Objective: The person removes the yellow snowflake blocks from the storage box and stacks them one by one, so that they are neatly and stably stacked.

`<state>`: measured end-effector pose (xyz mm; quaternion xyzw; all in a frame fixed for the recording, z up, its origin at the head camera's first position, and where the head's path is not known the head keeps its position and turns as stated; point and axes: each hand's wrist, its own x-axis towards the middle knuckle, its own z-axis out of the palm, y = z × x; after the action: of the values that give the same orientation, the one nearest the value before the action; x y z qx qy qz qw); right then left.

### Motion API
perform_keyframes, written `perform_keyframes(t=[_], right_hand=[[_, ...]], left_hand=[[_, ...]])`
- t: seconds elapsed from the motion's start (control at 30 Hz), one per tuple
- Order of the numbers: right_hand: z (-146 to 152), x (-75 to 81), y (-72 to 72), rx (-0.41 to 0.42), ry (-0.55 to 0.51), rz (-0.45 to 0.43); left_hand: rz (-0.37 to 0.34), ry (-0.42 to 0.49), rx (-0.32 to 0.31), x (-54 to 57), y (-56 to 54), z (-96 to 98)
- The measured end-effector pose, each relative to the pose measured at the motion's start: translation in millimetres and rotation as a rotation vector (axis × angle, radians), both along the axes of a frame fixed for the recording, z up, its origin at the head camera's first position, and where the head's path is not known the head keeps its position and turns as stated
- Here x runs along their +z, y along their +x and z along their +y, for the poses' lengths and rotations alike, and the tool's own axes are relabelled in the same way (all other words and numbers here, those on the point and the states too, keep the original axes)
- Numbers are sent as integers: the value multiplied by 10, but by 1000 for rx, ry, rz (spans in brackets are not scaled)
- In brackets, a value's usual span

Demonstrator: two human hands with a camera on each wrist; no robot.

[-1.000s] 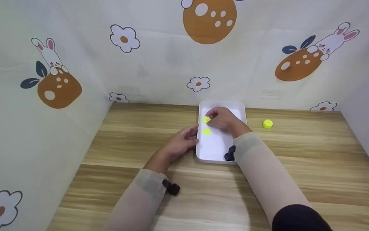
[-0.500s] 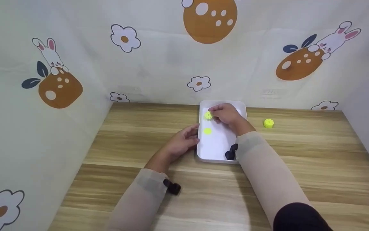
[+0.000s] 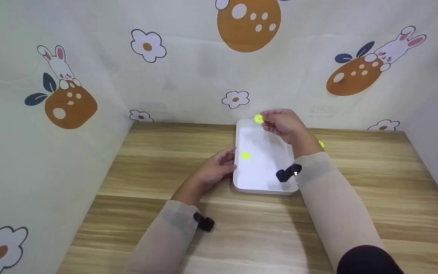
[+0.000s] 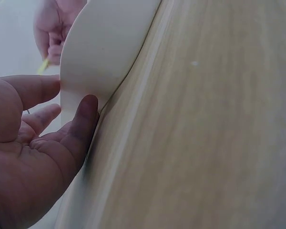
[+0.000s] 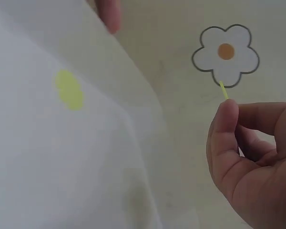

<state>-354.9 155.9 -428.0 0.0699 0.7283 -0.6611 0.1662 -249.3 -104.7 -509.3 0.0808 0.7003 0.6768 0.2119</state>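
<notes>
Between the thumb and fingers of my right hand (image 3: 284,123) is a thin yellow flower-shaped piece (image 3: 258,119), raised over the far edge of the white tray (image 3: 264,179). The right wrist view shows this yellow piece (image 5: 224,89) edge-on, as a narrow strip at the fingertips. My left hand (image 3: 213,169) touches the outer left wall of the tray, its fingers extended; the left wrist view has the fingertips against the wall (image 4: 105,47). Inside the tray, left of its middle, lies a flat yellow piece (image 3: 245,155).
A yellow flower-shaped stack (image 3: 321,145) on the wooden table (image 3: 158,160) is mostly hidden behind my right forearm. A patterned cloth wall (image 3: 188,76) rises behind the tray. Small black cameras (image 3: 204,222) are strapped at both wrists.
My right hand has lifted the yellow flower-shaped piece from inside the tray, up and away to its far edge. The right forearm now covers most of the stack. The left hand stays put.
</notes>
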Motion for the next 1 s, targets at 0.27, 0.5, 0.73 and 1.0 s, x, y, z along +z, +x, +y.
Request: perform_keyframes(t=[0.27,0.5,0.73,1.0], right_hand=[[394,171,204,-54,-73,25],[710,87,338,-103,-176,47],[984,3,477,-129,-202,52],[1282,-119,602,-185,-231,52]], left_hand=[[-7,-5,8,-21,-13,-13],[-15,-12,12,-17,-15,-8],[-28,16,-6,-31,-18,-8],[-18,6,-3,-23,-11,-3]])
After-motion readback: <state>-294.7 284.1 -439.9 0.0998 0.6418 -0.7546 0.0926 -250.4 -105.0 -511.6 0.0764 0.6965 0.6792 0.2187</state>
